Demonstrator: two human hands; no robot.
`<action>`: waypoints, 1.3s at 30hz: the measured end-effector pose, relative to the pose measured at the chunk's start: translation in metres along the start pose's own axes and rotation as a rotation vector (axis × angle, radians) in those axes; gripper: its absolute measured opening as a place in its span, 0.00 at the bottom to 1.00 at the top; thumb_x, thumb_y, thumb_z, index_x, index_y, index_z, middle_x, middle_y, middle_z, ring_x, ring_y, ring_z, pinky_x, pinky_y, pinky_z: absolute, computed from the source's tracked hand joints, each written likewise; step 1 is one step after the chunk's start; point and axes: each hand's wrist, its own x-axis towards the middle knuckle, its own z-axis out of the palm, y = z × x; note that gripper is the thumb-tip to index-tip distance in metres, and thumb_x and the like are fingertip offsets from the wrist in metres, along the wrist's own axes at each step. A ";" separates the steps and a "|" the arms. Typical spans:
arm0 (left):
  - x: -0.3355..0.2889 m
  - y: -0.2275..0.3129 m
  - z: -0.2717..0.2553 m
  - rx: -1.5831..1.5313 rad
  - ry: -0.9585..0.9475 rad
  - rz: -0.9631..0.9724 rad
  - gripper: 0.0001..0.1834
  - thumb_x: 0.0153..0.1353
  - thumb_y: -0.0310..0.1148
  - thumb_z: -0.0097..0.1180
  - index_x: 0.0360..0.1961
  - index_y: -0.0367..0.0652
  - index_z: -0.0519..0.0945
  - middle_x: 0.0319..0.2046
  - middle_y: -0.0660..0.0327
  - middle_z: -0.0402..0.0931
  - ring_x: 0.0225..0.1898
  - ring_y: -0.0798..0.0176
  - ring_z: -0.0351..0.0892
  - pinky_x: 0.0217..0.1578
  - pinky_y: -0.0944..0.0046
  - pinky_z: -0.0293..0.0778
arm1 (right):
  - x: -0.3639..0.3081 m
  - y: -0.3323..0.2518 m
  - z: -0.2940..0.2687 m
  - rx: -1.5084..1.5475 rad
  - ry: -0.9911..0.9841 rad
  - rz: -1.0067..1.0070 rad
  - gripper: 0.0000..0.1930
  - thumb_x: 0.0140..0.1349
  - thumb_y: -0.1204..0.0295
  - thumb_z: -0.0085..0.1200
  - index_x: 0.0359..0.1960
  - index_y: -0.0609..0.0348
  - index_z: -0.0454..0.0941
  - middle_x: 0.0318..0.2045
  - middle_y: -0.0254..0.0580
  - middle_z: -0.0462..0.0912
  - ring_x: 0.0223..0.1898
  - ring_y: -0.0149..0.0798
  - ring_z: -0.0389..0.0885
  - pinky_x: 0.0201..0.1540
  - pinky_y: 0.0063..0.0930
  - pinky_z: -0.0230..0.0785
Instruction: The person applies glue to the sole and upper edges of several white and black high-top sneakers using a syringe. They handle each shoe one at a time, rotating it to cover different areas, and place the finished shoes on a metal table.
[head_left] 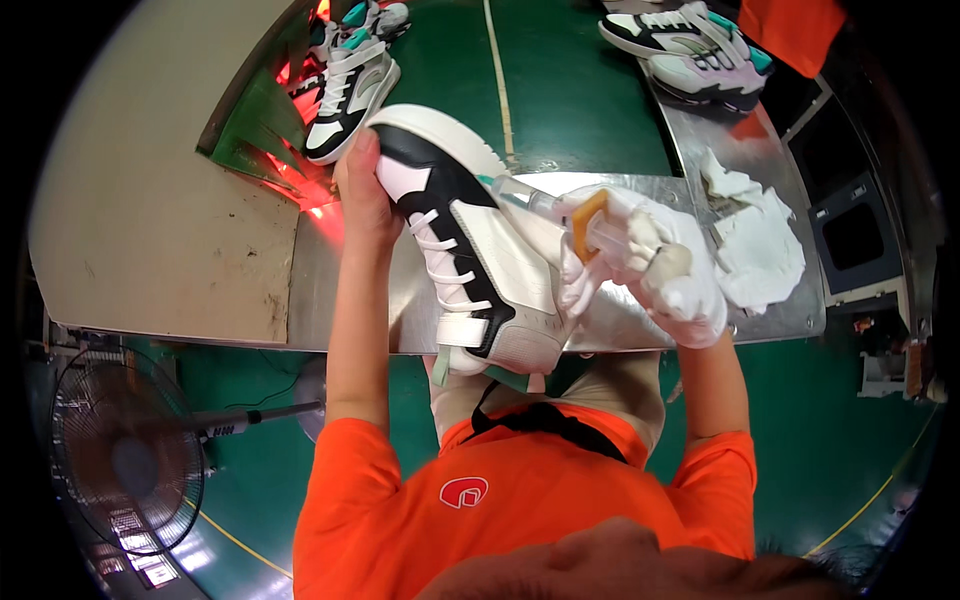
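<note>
My bare left hand (pixel 367 195) grips a white, black and pale pink high-top sneaker (pixel 468 245) by its toe end, tilting it over the table's near edge. White laces and a strap show on its upper. In my right hand (pixel 675 275), which wears a white glove, is a clear syringe (pixel 535 200) with an amber flange. The syringe's greenish tip points at the seam between the sole and the upper; whether it touches cannot be made out. White cloth-like folds hang by the gloved fingers, close to the sneaker's side.
A metal work surface (pixel 640 185) adjoins a green conveyor belt (pixel 560 90). Similar sneakers stand at the far left (pixel 350 95) and far right (pixel 700 75). Crumpled white cloth (pixel 760 245) lies on the right. A fan (pixel 130 450) stands lower left. Someone's orange garment (pixel 795 30) shows beyond.
</note>
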 end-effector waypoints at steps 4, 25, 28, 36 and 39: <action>0.004 -0.038 -0.044 -0.178 0.150 -0.139 0.24 0.67 0.49 0.45 0.43 0.35 0.74 0.39 0.55 0.79 0.40 0.61 0.80 0.40 0.62 0.77 | 0.024 0.024 -0.005 0.045 -0.006 0.016 0.42 0.38 0.63 0.66 0.56 0.76 0.66 0.39 0.54 0.78 0.35 0.45 0.81 0.37 0.33 0.76; 0.002 -0.043 -0.037 -0.150 0.273 -0.316 0.26 0.63 0.52 0.51 0.43 0.35 0.75 0.38 0.56 0.79 0.38 0.62 0.80 0.41 0.63 0.76 | 0.027 0.063 -0.044 0.132 0.117 -0.018 0.27 0.35 0.70 0.60 0.39 0.78 0.74 0.48 0.66 0.73 0.47 0.52 0.75 0.54 0.41 0.67; 0.001 -0.042 -0.039 -0.161 0.269 -0.327 0.26 0.63 0.52 0.51 0.43 0.36 0.75 0.38 0.56 0.79 0.38 0.62 0.80 0.40 0.63 0.76 | 0.019 0.055 -0.053 0.143 0.072 -0.005 0.27 0.38 0.64 0.63 0.37 0.74 0.75 0.50 0.66 0.72 0.46 0.51 0.74 0.51 0.40 0.70; 0.002 -0.046 -0.044 -0.204 0.203 -0.325 0.27 0.64 0.53 0.50 0.44 0.34 0.75 0.38 0.55 0.79 0.38 0.61 0.80 0.40 0.62 0.77 | 0.004 0.017 -0.054 -0.013 0.010 0.180 0.36 0.40 0.50 0.69 0.43 0.70 0.74 0.52 0.67 0.68 0.44 0.50 0.74 0.40 0.36 0.74; 0.002 -0.047 -0.046 -0.212 0.212 -0.328 0.27 0.64 0.53 0.50 0.44 0.34 0.75 0.38 0.54 0.80 0.38 0.61 0.81 0.40 0.61 0.78 | -0.003 0.017 -0.056 -0.007 0.074 0.159 0.48 0.38 0.50 0.71 0.50 0.83 0.67 0.44 0.66 0.73 0.38 0.47 0.77 0.36 0.35 0.76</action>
